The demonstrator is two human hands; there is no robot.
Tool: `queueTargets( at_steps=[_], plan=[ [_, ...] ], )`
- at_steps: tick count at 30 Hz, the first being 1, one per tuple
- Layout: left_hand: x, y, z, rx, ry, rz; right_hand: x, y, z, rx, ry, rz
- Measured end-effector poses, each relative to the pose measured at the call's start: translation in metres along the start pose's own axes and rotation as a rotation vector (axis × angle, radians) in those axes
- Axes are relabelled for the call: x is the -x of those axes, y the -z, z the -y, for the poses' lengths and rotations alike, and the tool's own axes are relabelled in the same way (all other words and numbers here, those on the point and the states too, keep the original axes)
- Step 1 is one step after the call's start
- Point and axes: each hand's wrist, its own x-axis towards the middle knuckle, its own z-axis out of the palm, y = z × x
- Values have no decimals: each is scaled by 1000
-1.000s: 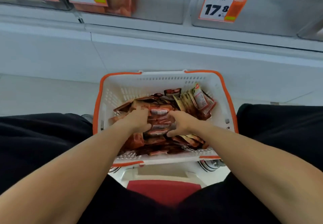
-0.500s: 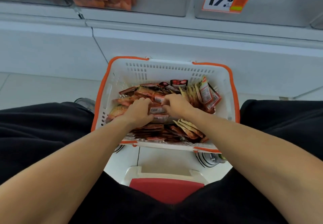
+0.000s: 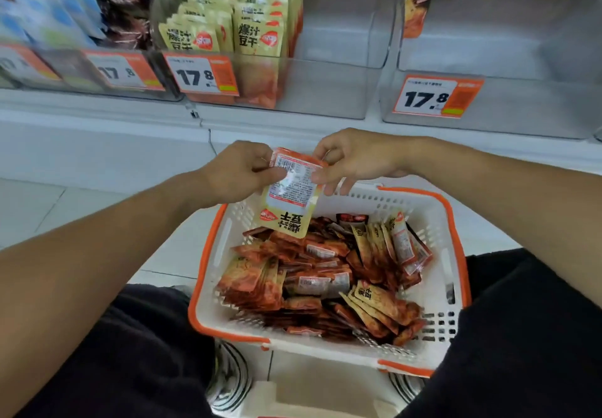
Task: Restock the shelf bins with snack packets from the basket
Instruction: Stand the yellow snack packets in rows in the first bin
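**Shop shelf, basket and held packet: stock on view**

Setting: a shop aisle with a pale tiled floor (image 3: 49, 202) and a white shelf ledge (image 3: 97, 108) carrying a row of clear plastic shelf bins. Orange-and-white price tags (image 3: 436, 96) reading 17.8 are fixed to the bin fronts.

Bins: the clear middle bin (image 3: 325, 91) holds upright cream-and-orange snack packets (image 3: 257, 36) at its left side only. The clear right-hand bin (image 3: 521, 104) shows one red-orange packet (image 3: 415, 3) standing at its back left.

Basket: a white perforated plastic basket with orange rim (image 3: 454, 222) sits on the floor below the shelf, between the person's black-clad legs (image 3: 537, 336). It holds a loose heap of red and orange snack packets (image 3: 325, 284), lying flat and on edge.

Held item: one cream-yellow snack packet with a white printed label (image 3: 290, 192), upside down, back face to the camera, raised above the basket's far left corner and below the middle bin. The left hand (image 3: 237, 170) pinches its upper left edge between thumb and curled fingers. The right hand (image 3: 355, 157) pinches its upper right edge, thumb in front, the other fingers loosely bent behind.

Not legible: the far-left bins and their blue and dark packets (image 3: 65, 10) are blurred. The label's small print cannot be read. A striped shoe (image 3: 228, 381) shows only in part under the basket, and a pale object at the bottom edge is cut off.
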Motion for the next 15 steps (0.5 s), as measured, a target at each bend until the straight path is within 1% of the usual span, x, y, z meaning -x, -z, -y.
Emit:
queueTargets(
  at_steps=[2, 6, 7, 8, 10, 11, 12, 13, 15],
  plan=[
    [-3, 13, -10, -15, -27, -21, 3, 5, 6, -36, 54, -34],
    [-14, 27, -41, -63, -114, -38, 3, 13, 14, -165, 134, -238],
    [-15, 33, -50, -86, -102, -59, 4, 16, 15, -175, 162, -284],
    [-16, 39, -57, -76, -47, -91, 6, 19, 15, -188, 194, -332],
    [-16, 50, -61, 73, 216, -124, 8, 21, 13, -243, 274, -423],
    [-14, 53, -62, 170, 353, -93, 9, 20, 12, -256, 318, -448],
    [-11, 52, -61, 262, 447, -38, 11, 18, 11, -254, 359, -446],
    [-9, 49, -58, 351, 499, 10, 13, 14, 10, -257, 396, -417],
    [-6, 37, -51, 507, 512, 50, 17, 4, 9, -265, 434, -336]
  ],
)
